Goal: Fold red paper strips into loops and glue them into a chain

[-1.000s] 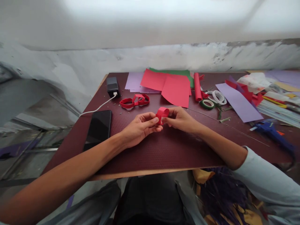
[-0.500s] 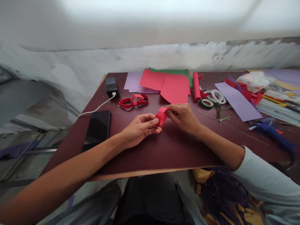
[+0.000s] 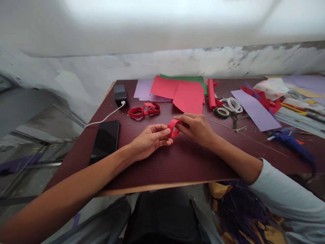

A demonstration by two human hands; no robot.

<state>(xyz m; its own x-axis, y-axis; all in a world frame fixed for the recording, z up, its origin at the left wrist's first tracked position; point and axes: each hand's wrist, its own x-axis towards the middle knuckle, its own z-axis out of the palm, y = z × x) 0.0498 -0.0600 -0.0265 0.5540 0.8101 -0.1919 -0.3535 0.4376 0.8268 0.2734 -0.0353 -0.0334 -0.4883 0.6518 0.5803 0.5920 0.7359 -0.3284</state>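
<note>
A red paper strip bent into a loop (image 3: 173, 128) is held just above the table between both hands. My left hand (image 3: 152, 139) pinches its left side between thumb and fingers. On its right, my right hand (image 3: 193, 126) has its fingers closed over the loop's upper edge; the fingertips are partly hidden. Beyond my left hand lies a piece of joined red paper loops (image 3: 144, 110). Past my right hand are red paper sheets (image 3: 188, 96), stacked over a green sheet (image 3: 200, 79) and purple sheets (image 3: 142, 89).
A black phone (image 3: 105, 138) and a black power bank (image 3: 120, 93) with a white cable lie left. Rightward are a red paper roll (image 3: 211, 94), green tape (image 3: 222, 112), white rings (image 3: 235, 105), thin wire (image 3: 256, 139), a purple sheet (image 3: 256, 110) and a blue glue gun (image 3: 291, 142).
My right fingers have shifted slightly left and now reach over the loop, which shows more of its opening. My left hand keeps its pinch. The view has moved a little.
</note>
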